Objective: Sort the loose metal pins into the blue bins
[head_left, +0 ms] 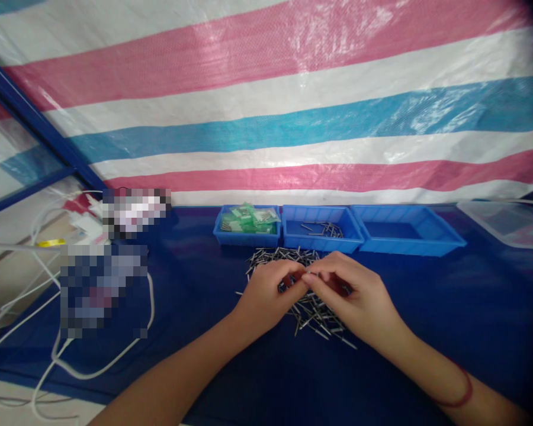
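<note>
Over a loose pile of thin metal blind rivets on the blue tabletop, my two hands meet fingertip to fingertip. My left hand is closed in a pinch, thumb against forefinger. My right hand, also pinching, touches the left at the tips. Whatever is between the fingers is too small and covered to make out. Just behind the hands, a blue bin holds several more rivets. Left of it, another blue bin contains green-and-clear small packets.
A third blue bin stands at the right of the row, with a clear plastic container beyond it. White cables loop over the table's left side near blurred-out items. A striped plastic sheet hangs behind.
</note>
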Motion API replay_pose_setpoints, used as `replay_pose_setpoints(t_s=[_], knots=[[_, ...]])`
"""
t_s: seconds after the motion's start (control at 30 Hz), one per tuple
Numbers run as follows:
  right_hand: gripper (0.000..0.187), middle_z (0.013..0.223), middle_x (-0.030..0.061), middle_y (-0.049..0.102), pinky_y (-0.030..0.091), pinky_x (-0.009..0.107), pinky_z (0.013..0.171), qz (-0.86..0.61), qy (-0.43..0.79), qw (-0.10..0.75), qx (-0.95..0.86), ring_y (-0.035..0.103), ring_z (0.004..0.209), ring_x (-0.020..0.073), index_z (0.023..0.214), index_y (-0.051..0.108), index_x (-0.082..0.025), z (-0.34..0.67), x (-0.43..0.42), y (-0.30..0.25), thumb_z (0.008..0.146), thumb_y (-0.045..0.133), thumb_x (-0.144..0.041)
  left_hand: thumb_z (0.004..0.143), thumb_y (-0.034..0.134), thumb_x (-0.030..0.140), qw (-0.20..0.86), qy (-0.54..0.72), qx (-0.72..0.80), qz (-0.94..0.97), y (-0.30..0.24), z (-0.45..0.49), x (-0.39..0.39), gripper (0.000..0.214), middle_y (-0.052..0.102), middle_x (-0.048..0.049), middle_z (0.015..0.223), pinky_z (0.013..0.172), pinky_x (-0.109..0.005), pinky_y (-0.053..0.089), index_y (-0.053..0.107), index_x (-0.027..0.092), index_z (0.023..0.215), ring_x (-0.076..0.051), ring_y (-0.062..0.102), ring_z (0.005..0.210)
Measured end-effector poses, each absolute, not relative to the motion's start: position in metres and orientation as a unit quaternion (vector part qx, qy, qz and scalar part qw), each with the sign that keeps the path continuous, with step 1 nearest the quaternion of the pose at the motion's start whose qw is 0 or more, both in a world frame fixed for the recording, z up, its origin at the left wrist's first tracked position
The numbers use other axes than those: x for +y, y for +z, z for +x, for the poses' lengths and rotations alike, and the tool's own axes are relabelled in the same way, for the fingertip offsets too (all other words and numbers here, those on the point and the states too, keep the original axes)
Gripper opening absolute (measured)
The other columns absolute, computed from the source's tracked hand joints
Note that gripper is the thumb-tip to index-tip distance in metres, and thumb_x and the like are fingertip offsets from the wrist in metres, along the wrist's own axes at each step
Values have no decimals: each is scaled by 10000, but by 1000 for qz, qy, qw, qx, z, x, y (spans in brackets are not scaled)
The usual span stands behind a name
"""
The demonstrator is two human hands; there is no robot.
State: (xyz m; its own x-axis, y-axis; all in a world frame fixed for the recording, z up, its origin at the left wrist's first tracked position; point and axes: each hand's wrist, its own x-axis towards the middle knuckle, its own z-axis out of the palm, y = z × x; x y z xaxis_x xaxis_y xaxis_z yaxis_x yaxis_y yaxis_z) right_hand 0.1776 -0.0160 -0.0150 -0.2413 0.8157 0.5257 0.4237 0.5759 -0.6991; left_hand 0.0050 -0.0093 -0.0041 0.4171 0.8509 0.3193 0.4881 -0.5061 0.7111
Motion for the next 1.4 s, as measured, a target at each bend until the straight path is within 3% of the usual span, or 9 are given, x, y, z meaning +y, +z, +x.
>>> replay_pose_setpoints(t_s=[0.37, 0.67, 0.8, 0.9, 1.0, 1.2, 1.4], knots=[[145, 724, 3, 538, 383, 246, 490, -390, 208, 452, -775, 470, 557, 103, 959, 653, -207, 180, -15, -11, 864, 555, -157, 847, 605, 315, 235, 355, 445, 788, -1, -1, -5, 146, 660, 8, 727, 671, -221, 427, 658, 180, 842, -111, 579, 651], [186, 739, 42, 600, 419, 285, 586, -405, 284, 396, -774, 537, 666, 154, 807, 652, -199, 181, -11, -14, 900, 513, -281, 881, 535, 339, 243, 344, 465, 778, 7, -4, -7, 205, 662, 2, 743, 680, -238, 423, 645, 178, 819, -122, 582, 678], [242, 706, 32, 593, 396, 271, 534, -474, 366, 463, -654, 518, 625, 145, 823, 675, -178, 180, 3, -16, 864, 553, -383, 908, 485, 357, 274, 356, 494, 744, 4, -5, -6, 222, 653, 1, 795, 666, -226, 435, 612, 176, 919, -122, 584, 698], [292, 570, -28, 457, 262, 231, 402, -518, 436, 541, -499, 367, 460, 87, 876, 683, -168, 184, 21, -16, 805, 611, -442, 922, 466, 356, 271, 352, 494, 747, 2, -6, -5, 228, 647, 3, 797, 669, -225, 431, 607, 177, 935, -122, 584, 710], [294, 591, -44, 425, 210, 211, 368, -497, 499, 584, -403, 309, 431, 54, 855, 673, -163, 192, 35, -12, 752, 669, -439, 926, 460, 315, 244, 328, 472, 781, 0, -6, -4, 212, 658, -5, 798, 685, -239, 418, 619, 176, 903, -126, 585, 720], [313, 683, -22, 473, 216, 193, 358, -489, 522, 573, -399, 329, 442, 41, 952, 683, -166, 201, 33, -9, 768, 645, -417, 908, 488, 258, 105, 260, 429, 859, -7, -6, -3, 189, 691, -27, 908, 776, -318, 375, 662, 187, 893, -175, 574, 855], [276, 605, -27, 456, 222, 203, 370, -503, 500, 542, -451, 332, 441, 52, 853, 681, -148, 193, 19, -13, 741, 662, -399, 859, 580, 387, 70, 194, 419, 884, -15, -4, -4, 262, 658, -40, 1091, 830, -379, 350, 674, 251, 1062, -239, 514, 1027]])
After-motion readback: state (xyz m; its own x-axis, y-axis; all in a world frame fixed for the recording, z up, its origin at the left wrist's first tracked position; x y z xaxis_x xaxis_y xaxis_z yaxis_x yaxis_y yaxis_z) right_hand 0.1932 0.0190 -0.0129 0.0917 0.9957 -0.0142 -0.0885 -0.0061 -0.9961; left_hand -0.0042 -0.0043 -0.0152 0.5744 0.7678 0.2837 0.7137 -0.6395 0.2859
